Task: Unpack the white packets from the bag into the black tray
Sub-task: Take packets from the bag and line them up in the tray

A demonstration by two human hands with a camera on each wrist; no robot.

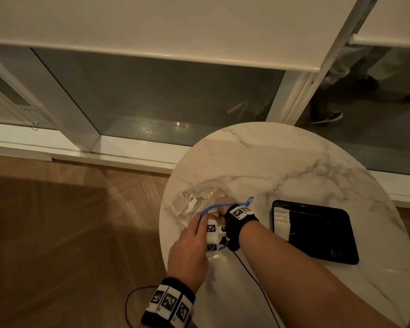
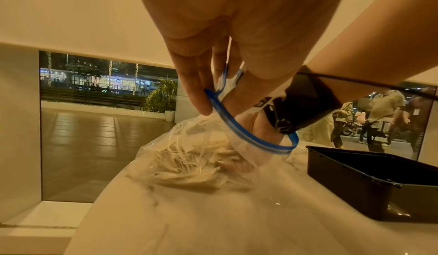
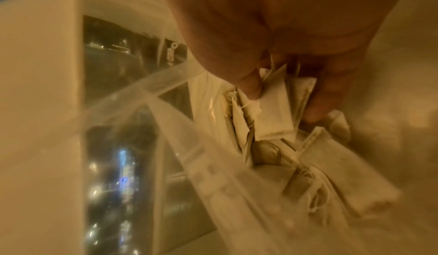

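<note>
- Your left hand [image 2: 201,40] pinches the blue zip rim of the bag [image 2: 189,158], holding its mouth open above the table [image 1: 294,166].
- Your right hand [image 3: 272,40] is inside the bag, thumb and fingers closed on a few white packets [image 3: 275,113] (the picture is blurred, so no count).
- More packets lie loose in the bag.
- The tray [image 1: 341,233] sits on the table right of the bag, some packets stacked at its left end.

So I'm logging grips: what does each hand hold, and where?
Left hand pinches the bag at its blue zip rim. Right hand, inside, pinches white packets by their upper ends.
</note>
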